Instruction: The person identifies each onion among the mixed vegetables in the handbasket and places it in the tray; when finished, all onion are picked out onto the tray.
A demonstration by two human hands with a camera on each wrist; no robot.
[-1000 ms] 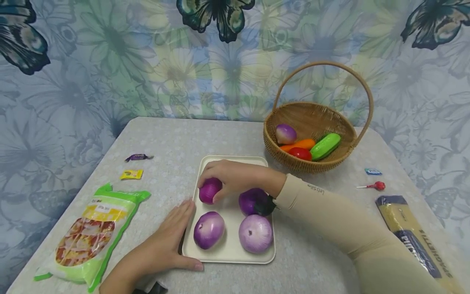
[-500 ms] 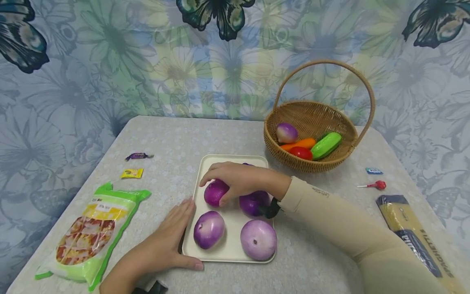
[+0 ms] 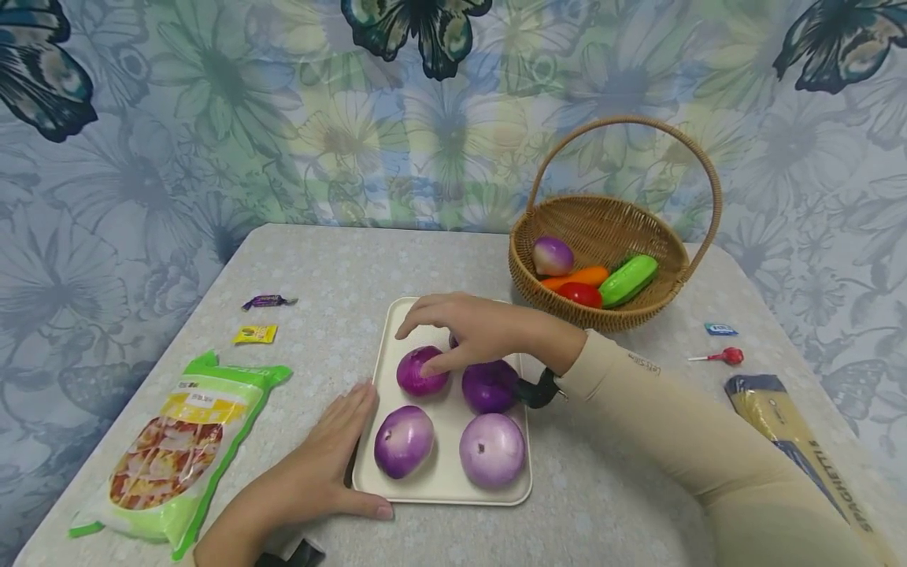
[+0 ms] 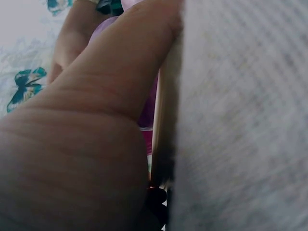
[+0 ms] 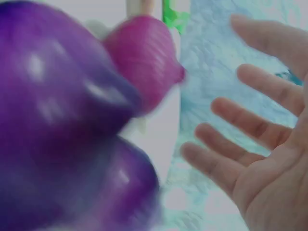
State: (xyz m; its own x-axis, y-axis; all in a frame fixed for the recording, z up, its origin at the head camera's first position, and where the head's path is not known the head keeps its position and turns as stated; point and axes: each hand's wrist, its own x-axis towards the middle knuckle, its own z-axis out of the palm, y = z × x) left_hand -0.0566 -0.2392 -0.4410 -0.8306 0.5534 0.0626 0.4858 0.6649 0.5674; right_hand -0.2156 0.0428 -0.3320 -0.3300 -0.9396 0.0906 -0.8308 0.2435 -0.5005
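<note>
A cream tray (image 3: 441,494) on the table holds several purple onions. My right hand (image 3: 434,339) hovers over the back-left onion (image 3: 420,373) with fingers spread, the thumb just at its top and holding nothing. In the right wrist view that hand (image 5: 250,144) is open and apart from the magenta onion (image 5: 144,67), with a darker onion (image 5: 53,120) close to the lens. My left hand (image 3: 340,457) lies flat on the table against the tray's left edge. The left wrist view shows its thumb (image 4: 96,120) beside the tray rim (image 4: 159,134).
A wicker basket (image 3: 567,311) at the back right holds a small onion (image 3: 553,256), carrot (image 3: 575,277), tomato (image 3: 579,294) and cucumber (image 3: 627,280). A green snack bag (image 3: 177,449) and two candies (image 3: 253,335) lie left. A lollipop (image 3: 723,357) and spaghetti pack (image 3: 801,449) lie right.
My right hand set the back-left onion down a little further right on the tray, let go of it and lifted with fingers spread. The left hand has not moved.
</note>
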